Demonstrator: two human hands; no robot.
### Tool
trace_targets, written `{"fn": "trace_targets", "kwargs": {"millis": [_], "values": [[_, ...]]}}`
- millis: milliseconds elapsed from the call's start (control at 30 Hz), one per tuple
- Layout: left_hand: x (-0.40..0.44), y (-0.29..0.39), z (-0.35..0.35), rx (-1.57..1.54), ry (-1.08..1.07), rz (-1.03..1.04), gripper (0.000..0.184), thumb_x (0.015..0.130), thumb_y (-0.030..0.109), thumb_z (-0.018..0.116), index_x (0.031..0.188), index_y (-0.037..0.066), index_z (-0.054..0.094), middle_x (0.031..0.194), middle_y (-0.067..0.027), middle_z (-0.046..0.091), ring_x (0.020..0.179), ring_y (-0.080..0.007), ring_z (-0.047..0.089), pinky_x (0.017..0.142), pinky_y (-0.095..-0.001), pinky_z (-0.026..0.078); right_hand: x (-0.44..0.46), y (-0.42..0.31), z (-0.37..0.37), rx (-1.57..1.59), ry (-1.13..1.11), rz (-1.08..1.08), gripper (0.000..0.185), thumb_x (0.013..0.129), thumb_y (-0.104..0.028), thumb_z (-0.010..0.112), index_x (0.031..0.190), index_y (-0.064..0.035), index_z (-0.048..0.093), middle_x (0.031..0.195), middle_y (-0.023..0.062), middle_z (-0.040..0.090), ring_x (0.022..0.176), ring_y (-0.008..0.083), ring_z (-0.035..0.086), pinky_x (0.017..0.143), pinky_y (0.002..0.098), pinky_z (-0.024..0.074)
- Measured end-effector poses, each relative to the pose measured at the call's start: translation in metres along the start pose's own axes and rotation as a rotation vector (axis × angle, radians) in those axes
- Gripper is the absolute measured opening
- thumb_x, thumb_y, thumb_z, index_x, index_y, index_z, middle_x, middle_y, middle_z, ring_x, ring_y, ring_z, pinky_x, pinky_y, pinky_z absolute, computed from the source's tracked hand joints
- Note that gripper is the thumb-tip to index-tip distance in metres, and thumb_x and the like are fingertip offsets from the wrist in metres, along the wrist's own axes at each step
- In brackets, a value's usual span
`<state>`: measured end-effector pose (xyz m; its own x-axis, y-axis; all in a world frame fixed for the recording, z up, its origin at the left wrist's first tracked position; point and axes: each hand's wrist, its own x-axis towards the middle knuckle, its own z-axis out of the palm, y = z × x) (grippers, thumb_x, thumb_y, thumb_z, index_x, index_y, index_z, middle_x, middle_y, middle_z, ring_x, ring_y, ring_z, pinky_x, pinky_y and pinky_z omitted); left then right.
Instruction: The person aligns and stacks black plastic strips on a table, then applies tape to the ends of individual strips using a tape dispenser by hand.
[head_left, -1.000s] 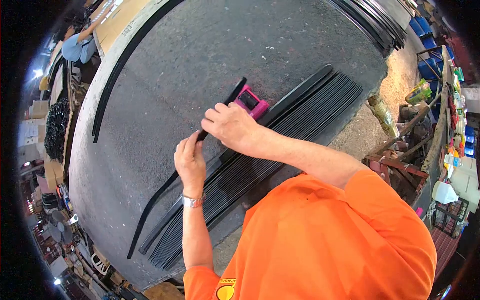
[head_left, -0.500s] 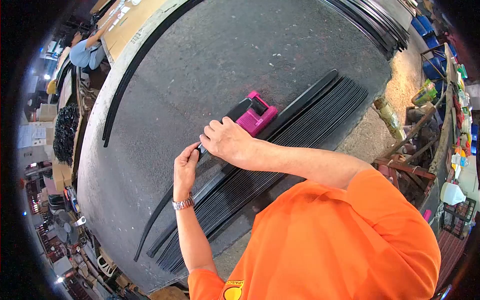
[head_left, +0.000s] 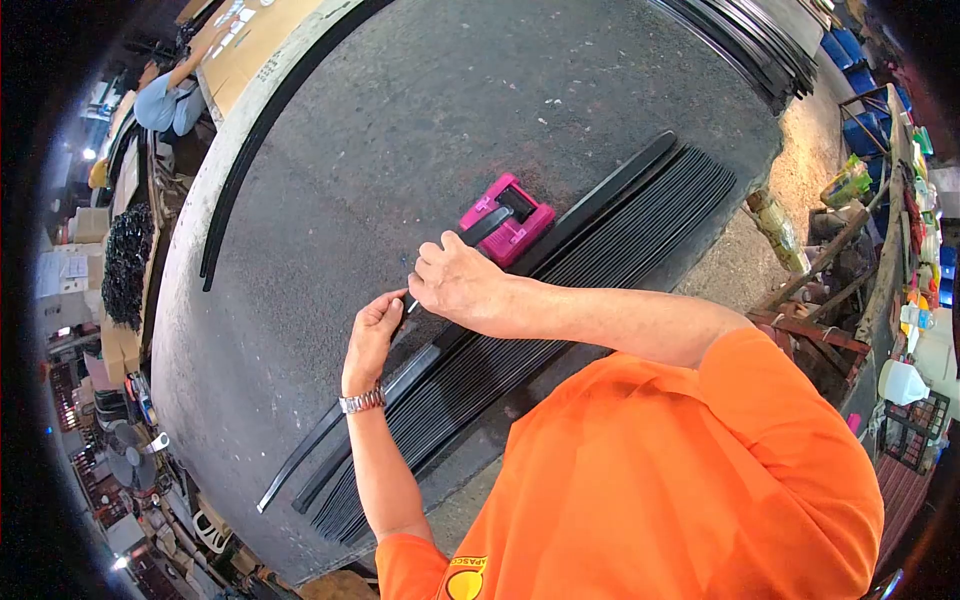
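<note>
A long black strip runs diagonally through both my hands, its lower end reaching down to the left. My left hand, with a metal-band watch at the wrist, is closed on the strip between thumb and fingers. Close beside it, my right hand is also closed on the strip, its fingers curled over. Past my right hand, the strip's upper part lies over a bright pink plastic item on the dark worktop. Just below my hands lies a row of many thin black strips, with a thicker black bar along its upper edge.
The dark worktop has a pale curved rim. More black strips lie along its left edge and at the upper right. A person in a light blue shirt is at a table at upper left. A cluttered rack stands right.
The strip has turned, so its lower end now shows a shinier face and sits slightly further left. Its upper part covers less of the pink item. My right hand has shifted slightly right.
</note>
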<state>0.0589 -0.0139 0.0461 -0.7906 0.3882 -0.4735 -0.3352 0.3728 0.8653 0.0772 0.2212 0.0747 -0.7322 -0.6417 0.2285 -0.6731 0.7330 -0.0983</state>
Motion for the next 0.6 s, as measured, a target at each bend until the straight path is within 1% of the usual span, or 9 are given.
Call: {"fn": "trace_targets", "kwargs": {"millis": [200, 300, 400, 433, 533, 567, 600], "values": [[-0.002, 0.004, 0.003, 0.003, -0.007, 0.003, 0.033, 0.105, 0.024, 0.057, 0.123, -0.001, 0.068, 0.090, 0.0052, 0.062, 0.079, -0.0050, 0.048, 0.076, -0.0232, 0.042, -0.001, -0.001, 0.003, 0.009, -0.035, 0.006, 0.014, 0.081, -0.015, 0.069, 0.091, -0.0065, 0.068, 0.087, 0.0054, 0.066, 0.091, 0.0209, 0.060, 0.075, 0.0369, 0.0437], [-0.003, 0.005, 0.006, 0.045, 0.026, 0.007, 0.031, 0.101, 0.017, 0.063, 0.125, -0.002, 0.067, 0.088, 0.0037, 0.063, 0.080, -0.0070, 0.054, 0.074, -0.0254, 0.046, -0.003, 0.001, 0.008, 0.051, 0.010, 0.018, 0.015, 0.081, -0.016, 0.069, 0.094, -0.0073, 0.067, 0.091, 0.0057, 0.065, 0.091, 0.0221, 0.060, 0.075, 0.0378, 0.0441], [-0.007, 0.001, 0.013, 0.270, 0.138, 0.191, 0.030, 0.096, 0.012, 0.066, 0.123, -0.001, 0.068, 0.091, -0.0019, 0.068, 0.086, -0.0118, 0.062, 0.078, -0.0299, 0.049, -0.004, 0.003, 0.012, 0.083, 0.046, 0.058, 0.014, 0.083, -0.017, 0.068, 0.095, -0.0089, 0.066, 0.093, 0.0055, 0.064, 0.092, 0.0228, 0.062, 0.075, 0.0381, 0.0465], [-0.009, 0.004, 0.017, 0.364, 0.200, 0.267, 0.029, 0.090, 0.007, 0.070, 0.119, 0.000, 0.070, 0.096, -0.0102, 0.071, 0.090, -0.0214, 0.068, 0.080, -0.0349, 0.052, -0.003, 0.003, 0.014, 0.092, 0.045, 0.073, 0.014, 0.083, -0.017, 0.068, 0.095, -0.0090, 0.066, 0.093, 0.0056, 0.064, 0.093, 0.0231, 0.062, 0.075, 0.0382, 0.0476], [-0.010, 0.007, 0.031, 0.594, 0.353, 0.483, 0.026, 0.088, 0.003, 0.071, 0.114, 0.001, 0.071, 0.099, -0.0138, 0.070, 0.089, -0.0277, 0.069, 0.080, -0.0364, 0.053, -0.003, 0.003, 0.020, 0.134, 0.060, 0.106, 0.013, 0.084, -0.016, 0.066, 0.094, -0.0087, 0.066, 0.094, 0.0066, 0.064, 0.093, 0.0240, 0.064, 0.074, 0.0381, 0.0511], [-0.012, 0.008, 0.039, 0.629, 0.415, 0.494, 0.025, 0.086, 0.001, 0.071, 0.112, 0.002, 0.072, 0.100, -0.0149, 0.070, 0.088, -0.0311, 0.068, 0.078, -0.0384, 0.054, -0.004, 0.005, 0.021, 0.156, 0.078, 0.110, 0.013, 0.085, -0.017, 0.066, 0.094, -0.0084, 0.066, 0.094, 0.0074, 0.064, 0.093, 0.0242, 0.064, 0.073, 0.0379, 0.0524], [-0.013, 0.007, 0.043, 0.666, 0.450, 0.509, 0.025, 0.087, 0.001, 0.071, 0.112, 0.002, 0.072, 0.100, -0.0143, 0.069, 0.088, -0.0307, 0.068, 0.078, -0.0387, 0.054, -0.005, 0.006, 0.022, 0.177, 0.096, 0.114, 0.013, 0.085, -0.017, 0.066, 0.094, -0.0080, 0.067, 0.095, 0.0081, 0.065, 0.093, 0.0244, 0.065, 0.073, 0.0376, 0.0537]]}}
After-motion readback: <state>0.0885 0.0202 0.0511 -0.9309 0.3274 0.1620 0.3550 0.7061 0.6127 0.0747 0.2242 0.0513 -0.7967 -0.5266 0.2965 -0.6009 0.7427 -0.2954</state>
